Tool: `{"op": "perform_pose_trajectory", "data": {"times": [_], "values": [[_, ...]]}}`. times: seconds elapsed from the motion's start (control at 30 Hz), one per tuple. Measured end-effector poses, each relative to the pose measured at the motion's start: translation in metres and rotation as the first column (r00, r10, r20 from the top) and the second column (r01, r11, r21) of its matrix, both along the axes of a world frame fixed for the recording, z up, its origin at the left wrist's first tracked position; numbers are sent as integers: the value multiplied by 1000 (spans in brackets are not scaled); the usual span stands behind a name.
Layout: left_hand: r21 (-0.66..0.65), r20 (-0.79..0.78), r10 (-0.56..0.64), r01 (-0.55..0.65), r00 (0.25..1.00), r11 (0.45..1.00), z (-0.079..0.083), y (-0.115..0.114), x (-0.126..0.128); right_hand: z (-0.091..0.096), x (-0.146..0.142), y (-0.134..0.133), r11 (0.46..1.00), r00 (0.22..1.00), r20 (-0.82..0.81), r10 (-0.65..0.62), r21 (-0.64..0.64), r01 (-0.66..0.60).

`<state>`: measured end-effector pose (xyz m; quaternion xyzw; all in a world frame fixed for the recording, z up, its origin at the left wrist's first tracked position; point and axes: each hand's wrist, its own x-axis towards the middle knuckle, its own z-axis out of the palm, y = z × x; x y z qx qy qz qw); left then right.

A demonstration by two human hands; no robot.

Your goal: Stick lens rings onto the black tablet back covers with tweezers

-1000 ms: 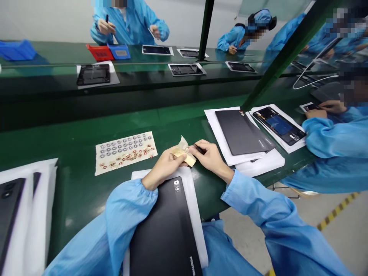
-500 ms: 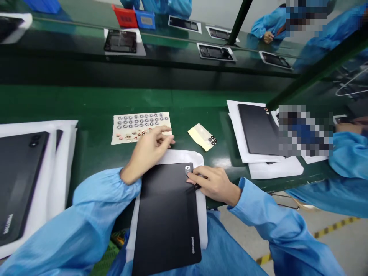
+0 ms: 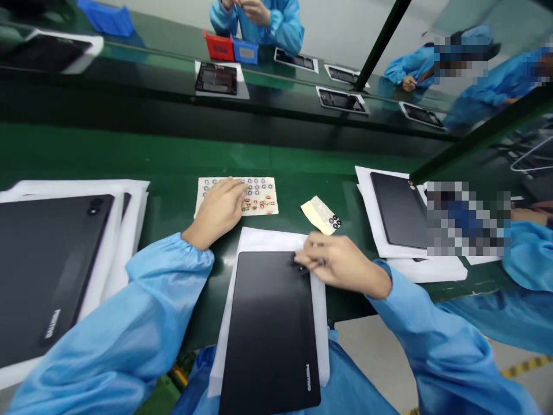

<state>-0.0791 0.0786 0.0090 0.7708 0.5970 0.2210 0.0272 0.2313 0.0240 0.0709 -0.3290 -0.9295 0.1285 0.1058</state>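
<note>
A black tablet back cover (image 3: 270,328) lies on a white foam sheet (image 3: 263,239) in front of me, overhanging the green bench's near edge. My right hand (image 3: 341,264) rests on its top right corner, fingers pinched on a small dark tool, covering the camera area. My left hand (image 3: 219,208) lies with curled fingers on a white sheet of small ring parts (image 3: 254,193), touching its left half. A yellowish backing strip (image 3: 320,214) with three small black lens parts lies on the bench beyond the tablet.
Stacked black tablets on white foam (image 3: 56,253) lie at my left. Another black tablet (image 3: 400,210) on foam lies at right, by a co-worker's blue sleeve (image 3: 527,253). Beyond a raised belt with tablets (image 3: 216,78), other people in blue work. A dark post (image 3: 380,43) rises ahead.
Both hands put down the yellowish strip. My right hand came to the tablet's camera corner, and my left hand reached forward onto the ring-part sheet.
</note>
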Motion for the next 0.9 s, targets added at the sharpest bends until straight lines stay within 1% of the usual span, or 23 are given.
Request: {"op": "perform_pose_trajectory", "data": {"times": [0.03, 0.07, 0.1, 0.13, 0.17, 0.2, 0.27, 0.37, 0.43, 0.5, 0.57, 0.63, 0.7, 0.77, 0.8, 0.87, 0.9], "values": [[-11, 3, 0, 0, 1000, 1000, -4, 3, -1, 4, -12, 17, 999, 999, -51, -19, -27, 18], [-13, 3, 3, -3, 1000, 1000, -8, 5, -1, 6, -26, 34, 999, 996, -77, -49, -26, 47], [-7, 0, 8, -8, 1000, 1000, -10, 6, -1, 7, -43, 52, 992, 988, -99, -118, -54, 113], [4, -5, 13, -13, 1000, 1000, -12, 6, 0, 5, -61, 68, 981, 982, -75, -173, -100, 166], [12, -11, 19, -19, 1000, 1000, -13, 5, 1, 2, -78, 83, 960, 970, -19, -244, -148, 239], [19, -16, 27, -27, 999, 999, -14, 3, 3, -2, -95, 96, 927, 947, 53, -318, -193, 322], [27, -29, 47, -46, 998, 999, -13, 0, 5, -12, -121, 116, 892, 918, 115, -379, -219, 395], [23, -42, 69, -68, 997, 997, -11, -2, 8, -23, -141, 133, 865, 894, 161, -419, -229, 446], [13, -41, 72, -71, 997, 997, -9, -2, 8, -26, -145, 140, 855, 887, 190, -422, -241, 459], [1, -33, 67, -67, 997, 998, -8, -1, 8, -25, -146, 145, 853, 889, 212, -405, -261, 451], [-12, -27, 59, -60, 998, 998, -8, 1, 7, -21, -144, 144, 857, 897, 218, -385, -276, 435], [-24, -23, 50, -50, 999, 998, -10, 2, 5, -15, -136, 135, 868, 903, 199, -382, -259, 424], [-26, -10, 51, -51, 999, 998, -13, 2, 4, -10, -118, 116, 896, 917, 91, -389, -192, 400], [-15, 4, 56, -56, 998, 998, -12, 1, 6, -6, -89, 89, 932, 930, -98, -354, -116, 342], [-4, 2, 57, -57, 998, 998, -9, -1, 7, -6, -72, 74, 948, 931, -186, -315, -104, 300], [29, -13, 62, -61, 998, 998, 2, -9, 14, -11, -36, 43, 966, 913, -316, -259, -99, 240], [44, -12, 71, -70, 997, 997, 9, -14, 19, -16, -20, 28, 976, 913, -345, -220, -84, 203]]}}
